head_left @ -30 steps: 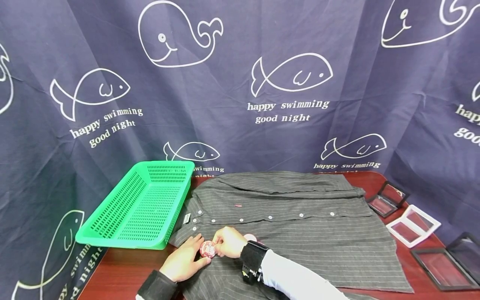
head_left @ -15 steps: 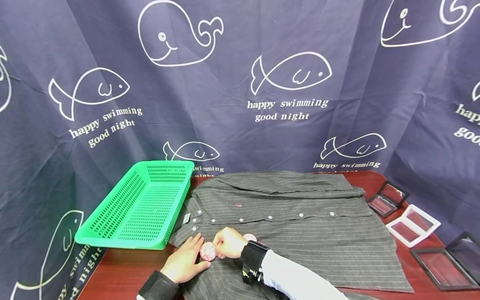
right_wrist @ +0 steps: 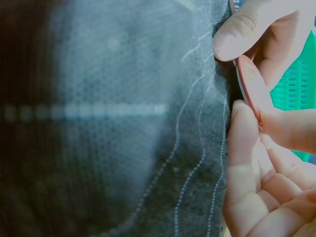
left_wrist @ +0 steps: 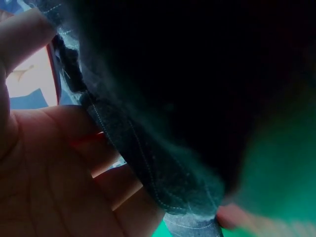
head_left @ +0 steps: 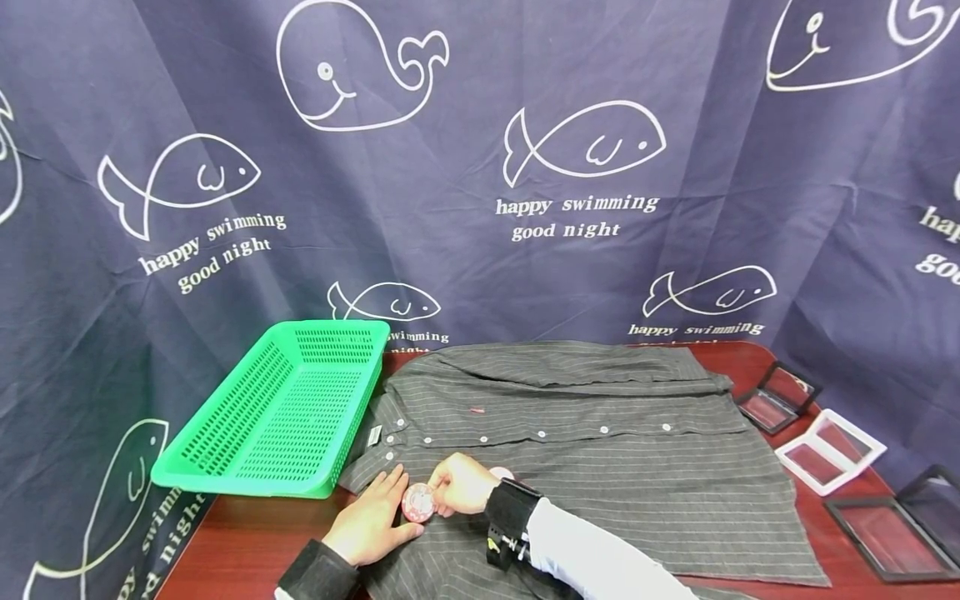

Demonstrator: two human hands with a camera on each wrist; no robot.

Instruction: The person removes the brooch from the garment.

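A dark striped shirt lies spread on the table. Near its collar end my right hand pinches a round red and white badge between thumb and fingers. In the right wrist view the badge is edge-on against the shirt cloth, held by my right hand. My left hand lies on the shirt just left of the badge. In the left wrist view a fold of shirt cloth runs between the thumb and fingers of my left hand.
An empty green mesh basket stands at the table's left, partly over the edge. Several open display cases lie at the right on the red-brown table. A dark printed curtain hangs behind.
The badge has turned between the hands, its face now paler toward the camera. Both hands stay at the same spot on the shirt.
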